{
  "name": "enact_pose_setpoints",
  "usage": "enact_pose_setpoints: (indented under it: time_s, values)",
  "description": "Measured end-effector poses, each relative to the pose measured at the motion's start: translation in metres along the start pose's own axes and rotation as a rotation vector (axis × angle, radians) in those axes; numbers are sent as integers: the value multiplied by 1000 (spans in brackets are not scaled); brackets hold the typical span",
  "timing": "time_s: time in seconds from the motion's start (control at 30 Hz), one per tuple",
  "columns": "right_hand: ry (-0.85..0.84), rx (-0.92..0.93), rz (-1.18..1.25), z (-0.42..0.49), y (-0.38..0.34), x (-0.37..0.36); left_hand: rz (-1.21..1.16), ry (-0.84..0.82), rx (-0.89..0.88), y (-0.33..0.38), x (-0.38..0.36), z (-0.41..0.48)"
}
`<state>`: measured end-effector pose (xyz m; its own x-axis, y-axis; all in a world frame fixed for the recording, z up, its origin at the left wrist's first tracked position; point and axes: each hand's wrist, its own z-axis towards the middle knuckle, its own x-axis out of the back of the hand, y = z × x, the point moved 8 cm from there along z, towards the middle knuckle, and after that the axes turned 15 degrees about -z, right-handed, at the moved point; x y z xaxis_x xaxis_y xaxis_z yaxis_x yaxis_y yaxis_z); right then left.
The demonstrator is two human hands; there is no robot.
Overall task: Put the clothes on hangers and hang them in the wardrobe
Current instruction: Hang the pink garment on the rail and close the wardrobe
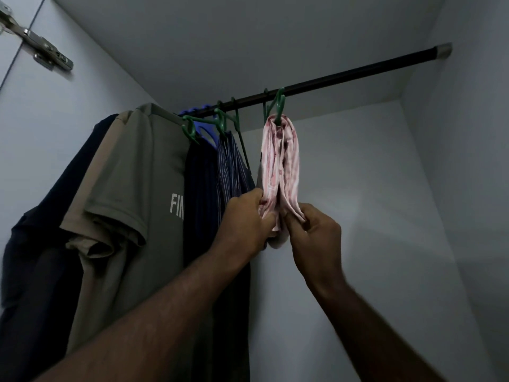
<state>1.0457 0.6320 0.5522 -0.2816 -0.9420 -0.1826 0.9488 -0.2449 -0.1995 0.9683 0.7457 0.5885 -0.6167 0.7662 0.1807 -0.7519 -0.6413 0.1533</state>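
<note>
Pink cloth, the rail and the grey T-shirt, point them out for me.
pink cloth (281, 161), head view, middle of the fold
rail (344, 75), head view, bare middle stretch
grey T-shirt (132, 172), head view, chest

Pink patterned garment (281, 172) on a green hanger (278, 106) hooked over the dark wardrobe rail (358, 71), left hand (248, 219) and right hand (314, 230) pinching its lower edges, olive T-shirt (129, 188) and striped shirt (234, 166) hanging at left

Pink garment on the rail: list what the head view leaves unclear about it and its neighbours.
- Pink garment: bunched and folded over its green hanger, so its type cannot be told; the left hand and right hand cover its lower edge.
- Grey T-shirt: its print is cut off by the dark garment beside it.
- Rail: the left end is hidden behind clothes.
</note>
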Motion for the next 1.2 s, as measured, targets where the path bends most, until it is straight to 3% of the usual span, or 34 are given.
enact_pose_setpoints:
  time_s: [0.3,0.37,0.5,0.67,0.73,0.8,0.87,0.93,1.0,1.07,1.2]
  values:
    - [15,163,-204,-10,-10,-4,-69,-76,-5,-7,-7,-7]
    - [16,214,-216,-13,-17,-4,-115,-57,46,-11,-6,-5]
    - [-25,287,-182,-20,-23,-10,-469,61,302,-25,-2,-3]
    - [-52,376,-187,-28,-22,-18,-416,125,345,-36,8,7]
    - [-24,212,-97,-21,-2,-16,-394,176,349,-42,16,9]
    - [-19,-172,-19,-11,36,-14,-425,216,351,-43,24,8]
    - [-142,-625,149,-12,80,-24,-443,226,362,-45,30,7]
    - [-347,-948,386,-23,104,-45,-455,221,382,-46,34,7]
    - [-435,-1074,543,-26,117,-60,-439,230,401,-51,37,7]
    - [-394,-1110,648,-22,128,-70,-411,253,400,-54,41,7]
    - [-241,-995,578,-8,140,-64,-314,273,363,-56,50,7]
